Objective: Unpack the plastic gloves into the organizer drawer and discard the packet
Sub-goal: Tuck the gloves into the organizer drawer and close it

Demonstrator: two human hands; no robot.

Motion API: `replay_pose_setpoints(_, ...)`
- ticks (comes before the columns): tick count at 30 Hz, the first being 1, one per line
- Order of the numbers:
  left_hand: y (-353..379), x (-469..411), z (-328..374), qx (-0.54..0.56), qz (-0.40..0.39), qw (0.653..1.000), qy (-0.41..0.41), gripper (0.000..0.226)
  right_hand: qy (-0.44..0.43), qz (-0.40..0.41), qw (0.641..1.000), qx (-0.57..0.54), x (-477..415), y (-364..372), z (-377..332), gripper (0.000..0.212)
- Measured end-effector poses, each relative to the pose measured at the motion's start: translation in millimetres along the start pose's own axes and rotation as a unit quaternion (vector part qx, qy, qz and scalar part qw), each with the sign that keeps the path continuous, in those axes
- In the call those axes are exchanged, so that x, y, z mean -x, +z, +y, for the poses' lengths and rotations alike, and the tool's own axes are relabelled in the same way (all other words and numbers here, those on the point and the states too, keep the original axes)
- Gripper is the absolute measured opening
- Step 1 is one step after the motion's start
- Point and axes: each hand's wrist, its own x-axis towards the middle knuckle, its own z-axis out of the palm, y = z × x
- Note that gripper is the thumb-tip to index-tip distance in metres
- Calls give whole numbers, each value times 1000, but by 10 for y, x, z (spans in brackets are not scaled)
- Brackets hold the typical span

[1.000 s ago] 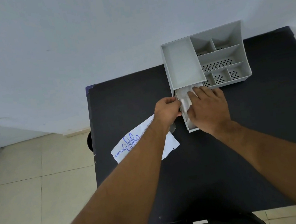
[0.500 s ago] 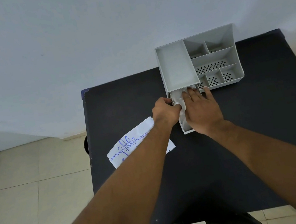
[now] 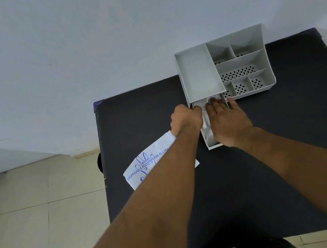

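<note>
A grey organizer (image 3: 199,73) stands at the table's far edge, its narrow drawer (image 3: 215,146) pulled out toward me. Crumpled clear plastic gloves (image 3: 207,122) lie inside the drawer. My right hand (image 3: 229,123) lies flat over them, fingers spread and reaching to the drawer's back. My left hand (image 3: 185,121) is curled at the drawer's left wall, thumb at the rim. The white packet (image 3: 149,164) with blue print lies flat at the table's left edge, partly under my left forearm.
The black table (image 3: 268,172) ends at the left just past the packet, with tiled floor (image 3: 44,202) below. The organizer's top holds one large tray and several small perforated compartments (image 3: 239,73). A pale wall stands behind.
My right hand has slid a little deeper along the drawer toward the organizer. My left hand stays at the drawer's left wall. The packet has not moved.
</note>
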Motion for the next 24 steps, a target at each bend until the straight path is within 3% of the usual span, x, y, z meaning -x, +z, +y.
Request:
replay_pose_setpoints(4,21,-19,-22,2,-4,1000,-7,31,1,14,999,-47,40,10,3,67)
replay_pose_setpoints(8,5,17,-62,79,-35,996,-7,29,-7,30,995,-96,160,6,36,68)
replay_pose_setpoints(12,-24,107,-172,109,-72,991,12,39,-13,56,989,-136,287,47,94,60)
replay_pose_setpoints(18,57,196,-265,31,-38,999,15,26,-19,126,979,-158,414,137,71,47)
replay_pose_setpoints(24,93,254,-223,-53,-21,998,10,25,-48,54,988,-134,496,216,9,63)
